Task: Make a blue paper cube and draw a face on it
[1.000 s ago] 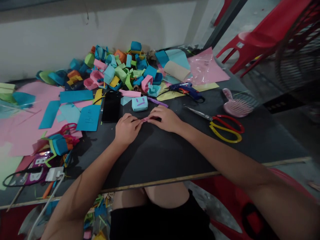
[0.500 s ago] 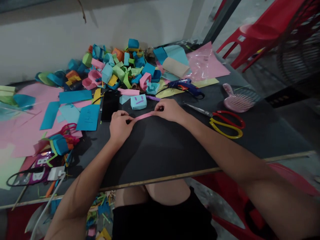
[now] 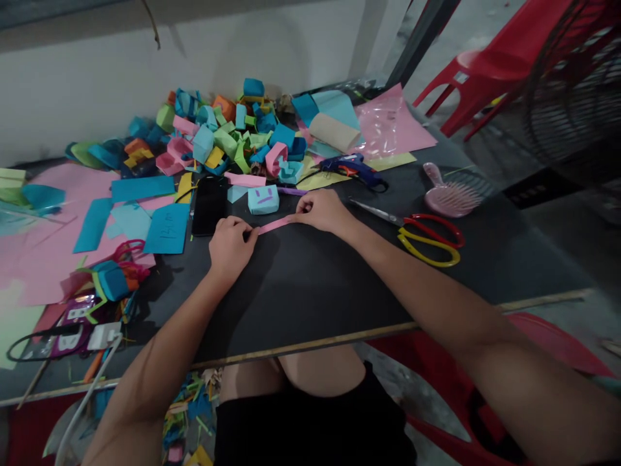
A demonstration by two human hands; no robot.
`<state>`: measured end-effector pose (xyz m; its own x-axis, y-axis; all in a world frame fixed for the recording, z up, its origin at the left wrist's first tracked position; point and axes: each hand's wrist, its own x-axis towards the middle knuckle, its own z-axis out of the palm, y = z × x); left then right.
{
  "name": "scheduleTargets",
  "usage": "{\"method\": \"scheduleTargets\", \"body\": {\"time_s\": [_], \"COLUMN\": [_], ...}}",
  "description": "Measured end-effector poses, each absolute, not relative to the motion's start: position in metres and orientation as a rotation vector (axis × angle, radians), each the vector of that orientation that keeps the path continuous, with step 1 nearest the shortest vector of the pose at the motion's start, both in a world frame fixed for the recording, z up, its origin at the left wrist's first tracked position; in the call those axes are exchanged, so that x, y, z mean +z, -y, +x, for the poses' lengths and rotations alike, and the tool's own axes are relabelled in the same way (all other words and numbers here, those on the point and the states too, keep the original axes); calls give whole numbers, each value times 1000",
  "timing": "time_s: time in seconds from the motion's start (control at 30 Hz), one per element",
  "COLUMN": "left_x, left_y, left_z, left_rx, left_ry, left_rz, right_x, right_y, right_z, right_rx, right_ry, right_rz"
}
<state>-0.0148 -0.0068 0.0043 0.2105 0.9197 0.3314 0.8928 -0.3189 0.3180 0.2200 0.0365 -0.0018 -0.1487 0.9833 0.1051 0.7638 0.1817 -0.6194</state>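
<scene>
A narrow pink paper strip stretches between my two hands, low over the dark tabletop. My left hand pinches its left end, and my right hand pinches the other end between thumb and forefinger. Just beyond the strip sits a small light-blue paper box with a purple face drawn on it. A purple pen-like stick lies behind my right fingers. Left of the box is a black phone, close to my left hand. Scissors with red and yellow handles lie right of my right hand.
Folded paper pieces in many colours are heaped along the wall. A blue glue gun, a cardboard tube and a pink hairbrush lie to the right. Blue cards and pink sheets spread left. A fan stands at far right.
The whole view has shifted slightly, so things appear a little further left. Both hands still pinch the pink strip in nearly the same place beside the box.
</scene>
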Motion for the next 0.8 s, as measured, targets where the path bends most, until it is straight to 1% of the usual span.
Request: {"method": "scheduleTargets", "body": {"time_s": [0.1, 0.17, 0.3, 0.37, 0.43, 0.5, 0.67, 0.8], "left_x": [4, 3, 2, 3, 4, 4, 1, 1], "left_y": [8, 8, 7, 8, 10, 10, 3, 1], "left_z": [-15, -15, -15, -15, -15, -14, -16, -19], "left_rx": [739, 745, 549, 488, 493, 522, 579, 635], "left_ry": [-1832, -1763, -1364, -1289, -1263, -1286, -1284, -1205], "left_rz": [2433, 2511, 2805, 2894, 2920, 2887, 2767, 2764], "right_x": [-4, -6, -12, -14, -16, -15, -7, -5], "right_y": [-38, -38, -30, -24, -20, -19, -23, -22], "right_z": [225, 226, 222, 218, 216, 215, 211, 202], "right_rx": [549, 524, 327, 278, 298, 274, 66, 63], "right_ry": [1934, 1948, 2159, 2316, 2412, 2433, 2471, 2509], "right_rz": [-1666, -1605, -1210, -955, -792, -788, -873, -872]}}
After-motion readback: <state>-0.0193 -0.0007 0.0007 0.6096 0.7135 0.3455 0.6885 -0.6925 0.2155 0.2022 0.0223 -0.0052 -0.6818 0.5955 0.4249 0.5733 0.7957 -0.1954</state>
